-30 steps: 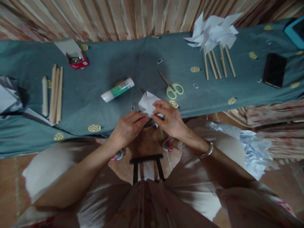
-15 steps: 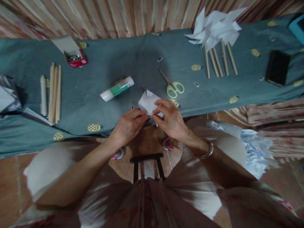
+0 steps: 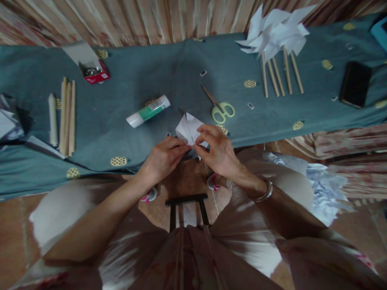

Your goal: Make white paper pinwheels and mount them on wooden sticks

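Observation:
A folded piece of white paper (image 3: pixel 188 128) is held at the front edge of the green cloth-covered table (image 3: pixel 181 76). My left hand (image 3: pixel 165 156) pinches its lower left corner between thumb and fingers. On its right side, my right hand (image 3: pixel 216 149) grips the paper with thumb and forefinger, close to the left fingertips. Scissors with pale green handles (image 3: pixel 223 112) lie just beyond my right hand. Left of the paper rests a white and green glue stick (image 3: pixel 148 111).
White paper pinwheels (image 3: pixel 276 34) on wooden sticks lie at the back right, near a black phone (image 3: pixel 356 84). Wooden sticks (image 3: pixel 68 117), an open red box (image 3: pixel 95 74) and folded papers (image 3: pixel 9 123) are on the left. Crumpled paper (image 3: pixel 326 193) hangs low right.
The view has shifted very slightly. Both hands keep their hold on the paper, and their fingers have barely moved.

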{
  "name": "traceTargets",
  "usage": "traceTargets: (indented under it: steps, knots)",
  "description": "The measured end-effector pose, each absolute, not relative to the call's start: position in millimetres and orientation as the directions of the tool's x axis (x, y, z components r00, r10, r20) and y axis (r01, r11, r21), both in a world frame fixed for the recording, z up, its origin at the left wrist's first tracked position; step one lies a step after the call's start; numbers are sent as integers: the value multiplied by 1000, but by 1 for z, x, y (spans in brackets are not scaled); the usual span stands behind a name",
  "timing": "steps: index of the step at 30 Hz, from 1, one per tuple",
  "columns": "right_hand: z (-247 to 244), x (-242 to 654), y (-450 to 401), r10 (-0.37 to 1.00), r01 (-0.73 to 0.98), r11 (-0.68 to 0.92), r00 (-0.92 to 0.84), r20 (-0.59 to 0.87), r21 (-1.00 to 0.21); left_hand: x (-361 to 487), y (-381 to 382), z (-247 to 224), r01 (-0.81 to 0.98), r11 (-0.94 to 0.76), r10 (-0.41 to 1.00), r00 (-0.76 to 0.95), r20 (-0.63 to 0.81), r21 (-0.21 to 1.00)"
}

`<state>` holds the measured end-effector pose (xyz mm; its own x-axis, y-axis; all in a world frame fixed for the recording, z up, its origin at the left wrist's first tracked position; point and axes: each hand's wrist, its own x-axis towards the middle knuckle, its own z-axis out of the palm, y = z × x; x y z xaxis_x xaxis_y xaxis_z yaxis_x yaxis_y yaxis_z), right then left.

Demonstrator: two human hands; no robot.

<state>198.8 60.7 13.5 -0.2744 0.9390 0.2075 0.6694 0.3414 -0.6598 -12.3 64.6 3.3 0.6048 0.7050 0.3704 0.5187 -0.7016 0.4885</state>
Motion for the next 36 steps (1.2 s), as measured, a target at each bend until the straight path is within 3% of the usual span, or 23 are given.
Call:
traceTargets:
  steps: [9,18,26,36]
  knots:
    - [12,200,66,939,624,338,-271,210,-705,-12,60,6,479,-734,671,622,404,481]
    - [16,199,67,922,572,371,-319,219,-731,-12,67,12,535,-771,637,638,433,347]
    - [14,197,68,933,569,341,-303,194,-749,-12,67,3,495,-711,698,582,417,500]
    - [7,193,78,949,588,308,-248,196,-748,-12,71,-2,521,-641,762,520,387,563]
